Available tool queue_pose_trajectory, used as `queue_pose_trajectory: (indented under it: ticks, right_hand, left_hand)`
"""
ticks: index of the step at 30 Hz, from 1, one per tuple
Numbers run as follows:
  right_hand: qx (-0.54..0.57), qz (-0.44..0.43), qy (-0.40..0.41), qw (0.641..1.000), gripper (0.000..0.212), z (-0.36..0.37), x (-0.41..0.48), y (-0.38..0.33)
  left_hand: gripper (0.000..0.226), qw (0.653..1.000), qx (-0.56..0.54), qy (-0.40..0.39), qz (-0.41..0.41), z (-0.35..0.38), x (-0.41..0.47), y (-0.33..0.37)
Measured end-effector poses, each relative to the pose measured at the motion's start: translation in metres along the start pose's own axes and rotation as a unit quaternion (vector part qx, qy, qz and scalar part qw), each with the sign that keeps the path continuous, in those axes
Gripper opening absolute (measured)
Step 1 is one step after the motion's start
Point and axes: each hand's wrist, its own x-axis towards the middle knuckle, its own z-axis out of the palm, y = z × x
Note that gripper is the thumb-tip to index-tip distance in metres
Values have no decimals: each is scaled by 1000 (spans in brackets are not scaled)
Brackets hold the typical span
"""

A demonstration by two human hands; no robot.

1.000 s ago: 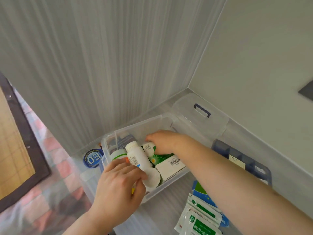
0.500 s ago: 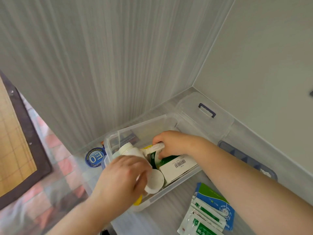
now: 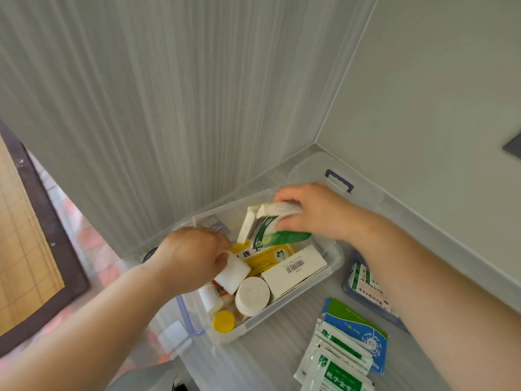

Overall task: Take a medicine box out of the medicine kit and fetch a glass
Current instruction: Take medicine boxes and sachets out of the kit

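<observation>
Head view: left hand (image 3: 194, 256) half hides the white bottle (image 3: 234, 273) it grips; right hand (image 3: 320, 211) clasps tilted green-white medicine boxes (image 3: 283, 237)

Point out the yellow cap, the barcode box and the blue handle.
yellow cap (image 3: 223, 320), head view, round top
barcode box (image 3: 293, 273), head view, white face
blue handle (image 3: 340, 178), head view, its bar

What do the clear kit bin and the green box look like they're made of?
Kit bin: probably clear, slightly frosted plastic; the contents show through its walls. Green box: likely glossy printed cardboard, given its sharp folded edges and flat faces.
</observation>
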Motion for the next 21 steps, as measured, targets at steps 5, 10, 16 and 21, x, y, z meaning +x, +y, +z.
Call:
queue_pose_trajectory:
  ticks: [5, 10, 16, 21]
  right_hand:
    - [67, 6, 70, 995, 16, -39, -61, 0]
    - [146, 103, -62, 982, 22, 2, -129, 24]
    - [115, 186, -154, 964, 24, 96, -155, 41]
    - [36, 194, -126, 972, 47, 127, -149, 45]
  left_hand:
    - [34, 999, -27, 9, 46, -2, -4, -5]
    - [41, 995, -37, 24, 93, -4, -8, -7]
    - [59, 994, -50, 29, 98, -6, -14, -7]
    - [58, 994, -65, 41, 73, -5, -17, -5]
